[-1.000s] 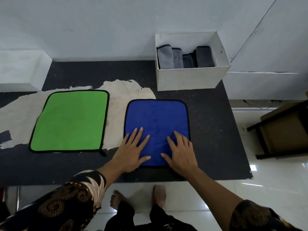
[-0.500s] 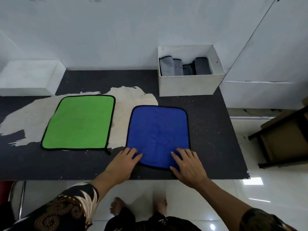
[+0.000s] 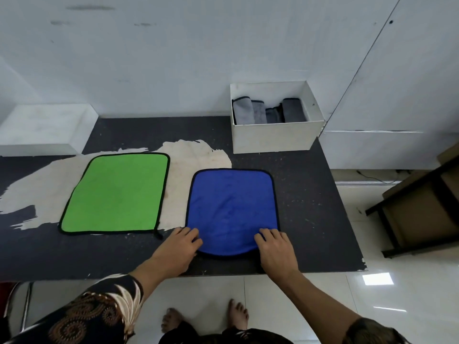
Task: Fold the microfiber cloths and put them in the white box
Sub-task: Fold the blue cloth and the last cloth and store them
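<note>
A single wide-angle camera worn on the head looks forward and steeply down, from close above the near edge of the table (image 3: 310, 194), facing the wall (image 3: 198, 58) behind the table's far edge.

Left hand (image 3: 177, 249) and right hand (image 3: 277, 250) hide both near corners of the blue cloth (image 3: 232, 209).

A plain indoor workroom: bare white walls (image 3: 173, 58), glossy tiled floor (image 3: 397, 306), a worn dark table (image 3: 310, 194).
</note>
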Motion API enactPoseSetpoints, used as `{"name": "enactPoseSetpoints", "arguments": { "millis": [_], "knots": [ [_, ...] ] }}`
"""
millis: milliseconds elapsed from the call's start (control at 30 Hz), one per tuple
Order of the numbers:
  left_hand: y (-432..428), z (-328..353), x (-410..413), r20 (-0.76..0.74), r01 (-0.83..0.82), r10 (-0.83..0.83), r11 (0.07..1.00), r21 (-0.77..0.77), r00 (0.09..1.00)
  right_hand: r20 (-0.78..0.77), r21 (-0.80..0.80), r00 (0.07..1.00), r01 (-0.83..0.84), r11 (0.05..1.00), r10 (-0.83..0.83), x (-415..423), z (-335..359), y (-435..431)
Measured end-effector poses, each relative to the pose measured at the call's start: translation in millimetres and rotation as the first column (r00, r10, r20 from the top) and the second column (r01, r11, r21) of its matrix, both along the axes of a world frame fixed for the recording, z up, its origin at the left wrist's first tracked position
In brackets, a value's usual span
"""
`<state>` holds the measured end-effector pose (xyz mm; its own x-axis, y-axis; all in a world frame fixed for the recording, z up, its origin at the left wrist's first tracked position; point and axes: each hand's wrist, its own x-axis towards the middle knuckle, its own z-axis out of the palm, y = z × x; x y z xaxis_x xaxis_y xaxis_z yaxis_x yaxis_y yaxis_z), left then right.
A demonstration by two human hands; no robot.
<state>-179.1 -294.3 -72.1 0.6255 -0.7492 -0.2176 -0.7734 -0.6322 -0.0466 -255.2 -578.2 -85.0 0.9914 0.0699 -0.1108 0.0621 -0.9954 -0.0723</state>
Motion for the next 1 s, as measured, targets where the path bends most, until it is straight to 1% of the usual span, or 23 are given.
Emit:
{"name": "enactPoseSetpoints", "arguments": {
  "millis": [100, 200, 333, 433, 467, 533, 567, 600, 633, 700, 767, 833, 900, 1000],
  "knots": [
    [5, 4, 1, -0.019, -0.004, 0.004, 1.000, 0.000, 1.000, 0.066, 0.013, 0.998, -0.007, 1.000, 0.006, -2, -2, -8],
    [8, 8, 1, -0.041, -0.004, 0.004, 1.000, 0.003, 0.999, 0.082, 0.043, 0.996, -0.025, 0.999, 0.022, -8, -5, -22],
    [10, 11, 4, -0.057, -0.017, 0.016, 1.000, -0.026, 0.998, 0.026, 0.099, 0.998, -0.065, 0.993, 0.063, -9, -1, -39],
    [8, 11, 10, -0.083, -0.019, 0.015, 0.999, -0.051, 0.996, -0.034, 0.176, 0.996, -0.079, 0.981, 0.086, -5, 9, -49],
    [7, 11, 12, -0.114, -0.047, 0.039, 0.997, -0.068, 0.993, -0.056, 0.213, 0.995, -0.067, 0.975, 0.080, -3, 12, -51],
    [3, 14, 20, -0.194, -0.166, 0.138, 0.976, -0.139, 0.971, -0.101, 0.309, 0.995, 0.015, 0.951, 0.018, 4, 19, -56],
    [1, 16, 24, -0.248, -0.258, 0.206, 0.946, -0.197, 0.947, -0.133, 0.374, 0.990, 0.086, 0.924, -0.039, 9, 22, -57],
    [-2, 19, 29, -0.312, -0.373, 0.285, 0.887, -0.273, 0.906, -0.174, 0.440, 0.979, 0.172, 0.881, -0.105, 14, 25, -59],
    [-4, 21, 34, -0.378, -0.500, 0.369, 0.794, -0.347, 0.849, -0.216, 0.499, 0.962, 0.257, 0.827, -0.169, 20, 28, -60],
    [-8, 23, 48, -0.493, -0.695, 0.498, 0.593, -0.407, 0.714, -0.272, 0.579, 0.923, 0.382, 0.720, -0.270, 35, 31, -64],
    [-14, 28, 63, -0.556, -0.776, 0.541, 0.466, -0.426, 0.631, -0.259, 0.637, 0.894, 0.442, 0.631, -0.366, 51, 32, -68],
    [-21, 32, 77, -0.605, -0.811, 0.540, 0.396, -0.431, 0.585, -0.250, 0.696, 0.853, 0.487, 0.527, -0.458, 68, 34, -71],
    [-27, 35, 92, -0.623, -0.825, 0.542, 0.359, -0.436, 0.565, -0.265, 0.734, 0.817, 0.515, 0.442, -0.513, 85, 36, -73],
    [-34, 34, 111, -0.640, -0.844, 0.551, 0.318, -0.432, 0.536, -0.267, 0.736, 0.777, 0.546, 0.399, -0.570, 110, 37, -75]
  ]
}}
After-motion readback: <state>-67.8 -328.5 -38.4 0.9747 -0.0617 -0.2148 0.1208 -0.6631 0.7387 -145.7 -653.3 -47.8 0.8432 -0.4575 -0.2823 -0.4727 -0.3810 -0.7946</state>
